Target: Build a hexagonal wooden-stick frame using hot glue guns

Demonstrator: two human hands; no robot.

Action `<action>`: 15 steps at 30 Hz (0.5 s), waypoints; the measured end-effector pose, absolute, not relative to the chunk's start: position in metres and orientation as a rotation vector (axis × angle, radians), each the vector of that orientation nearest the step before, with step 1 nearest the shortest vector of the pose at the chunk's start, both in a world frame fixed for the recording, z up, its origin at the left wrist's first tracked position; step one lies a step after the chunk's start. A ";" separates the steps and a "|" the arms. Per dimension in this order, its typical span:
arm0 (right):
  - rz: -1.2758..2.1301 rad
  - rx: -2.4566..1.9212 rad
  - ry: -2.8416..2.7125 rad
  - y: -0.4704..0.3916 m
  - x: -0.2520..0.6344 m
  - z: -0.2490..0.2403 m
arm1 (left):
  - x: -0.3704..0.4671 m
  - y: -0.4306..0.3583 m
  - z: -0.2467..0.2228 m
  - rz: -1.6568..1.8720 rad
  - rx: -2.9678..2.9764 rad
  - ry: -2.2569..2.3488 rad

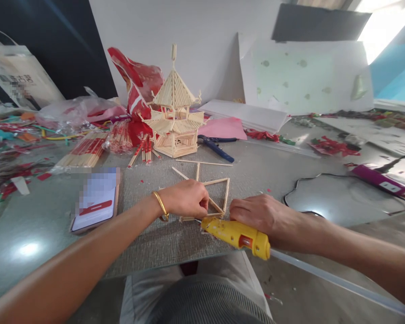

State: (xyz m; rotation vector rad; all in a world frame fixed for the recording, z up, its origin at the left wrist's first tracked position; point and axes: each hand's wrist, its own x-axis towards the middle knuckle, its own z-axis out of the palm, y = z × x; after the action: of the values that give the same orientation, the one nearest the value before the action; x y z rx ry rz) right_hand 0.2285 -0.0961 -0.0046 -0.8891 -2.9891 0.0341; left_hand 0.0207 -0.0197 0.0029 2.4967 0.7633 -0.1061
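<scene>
My left hand [189, 198], with a gold bracelet on its wrist, is closed over the near left part of a flat frame of thin wooden sticks [227, 195]. Its fingertips press at a stick there; the exact grip is hidden. My right hand [256, 213] is wrapped round a yellow hot glue gun [234, 234], which lies tilted with its nozzle toward the left hand's underside. A long clear glue stick [324, 274] trails from the gun's back end. Beyond the frame, a loose stick [205, 162] lies crosswise on the table.
A pagoda model of sticks [175, 121] stands at the back, beside dark blue pliers [218, 146]. Bundles of wrapped chopsticks [83, 150] and a phone [96, 200] lie left. A black cord [293, 184] and a purple power strip [381, 178] lie right.
</scene>
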 end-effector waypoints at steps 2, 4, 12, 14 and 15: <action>0.016 -0.921 -3.003 -0.098 0.227 -0.004 | 0.021 -0.020 0.003 -0.113 2.493 0.769; 0.003 -0.941 -3.011 -0.099 0.226 -0.003 | 0.021 -0.020 0.004 -0.118 2.491 0.779; 0.018 -0.910 -2.993 -0.096 0.226 -0.007 | 0.021 -0.019 0.004 -0.115 2.473 0.770; 0.017 -0.885 -2.984 -0.095 0.226 -0.009 | 0.021 -0.017 0.002 -0.110 2.463 0.760; 0.015 -0.883 -2.983 -0.094 0.226 -0.010 | 0.020 -0.017 0.002 -0.112 2.459 0.757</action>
State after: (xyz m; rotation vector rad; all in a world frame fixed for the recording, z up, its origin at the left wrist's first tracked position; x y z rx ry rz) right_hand 0.2257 -0.0944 -0.0098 -0.8826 -2.9834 0.0153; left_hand 0.0205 -0.0168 0.0017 2.4586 0.7568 -0.1116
